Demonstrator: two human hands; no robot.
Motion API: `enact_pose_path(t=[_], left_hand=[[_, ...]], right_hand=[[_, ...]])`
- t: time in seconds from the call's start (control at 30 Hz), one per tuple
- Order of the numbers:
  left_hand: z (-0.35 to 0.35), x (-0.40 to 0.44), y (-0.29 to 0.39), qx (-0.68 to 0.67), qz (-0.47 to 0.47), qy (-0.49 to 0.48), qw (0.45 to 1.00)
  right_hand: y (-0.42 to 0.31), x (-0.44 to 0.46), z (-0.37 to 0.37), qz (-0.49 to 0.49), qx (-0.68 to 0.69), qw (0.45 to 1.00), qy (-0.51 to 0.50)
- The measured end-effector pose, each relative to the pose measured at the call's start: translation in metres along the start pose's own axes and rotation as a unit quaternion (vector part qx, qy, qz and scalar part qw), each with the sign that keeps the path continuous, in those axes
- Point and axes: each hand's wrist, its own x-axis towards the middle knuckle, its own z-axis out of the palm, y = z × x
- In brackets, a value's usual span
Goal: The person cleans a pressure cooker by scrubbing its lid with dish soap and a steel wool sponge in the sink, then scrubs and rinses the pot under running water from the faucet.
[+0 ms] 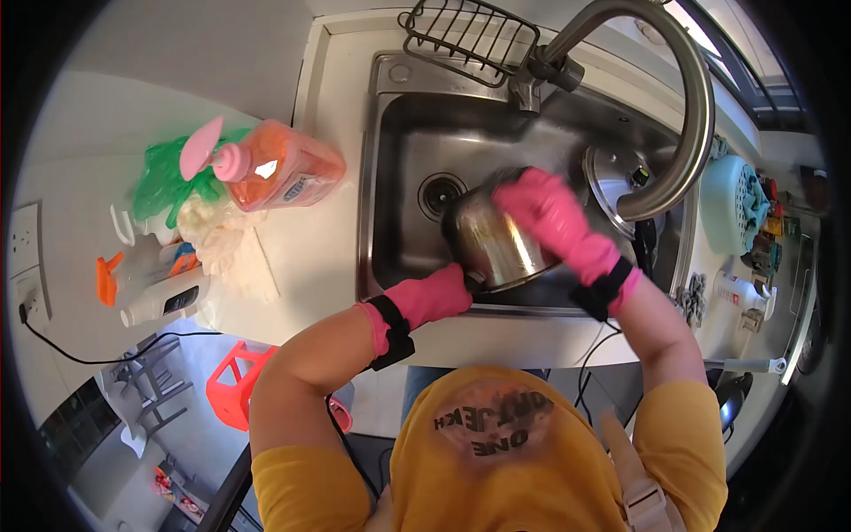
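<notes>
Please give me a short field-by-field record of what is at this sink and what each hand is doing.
left grip: pink-gloved, closed at the pot's handle
right grip: pink-gloved, against the pot's upper side; something dark and blurred at its fingertips
pot: metal, tilted, in the sink
lid: round, metal, right side of the sink
faucet: curved over the sink's right side
pump bottle: orange liquid, on the left counter
wire rack: behind the sink
</notes>
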Motion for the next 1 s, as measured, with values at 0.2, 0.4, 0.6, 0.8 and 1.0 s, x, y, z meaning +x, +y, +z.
enact_pose_path(t=[0.2,0.4,0.6,0.8,1.0], left_hand=[[-0.004,0.004,-0.006,-0.023,0.055,-0.013,0.998],[-0.001,0.001,-0.010,-0.042,0.051,0.000,0.998],[-0.010,-0.008,0.007,-0.068,-0.037,-0.053,0.996],[0.000,0.002,-0.004,-0.023,0.001,0.003,1.000],[-0.012,-0.016,0.016,-0.108,-0.034,-0.038,0.993]], right_hand=[[-0.001,-0.034,0.006,0.089,0.027,0.995,0.041],[0.072,-0.011,-0.001,0.221,0.122,0.955,0.158],[-0.038,-0.032,0.014,0.069,-0.074,0.994,-0.045],[0.027,-0.006,0.007,0.052,-0.041,0.996,0.057],[-0.004,0.007,0.019,0.053,-0.056,0.997,0.017]])
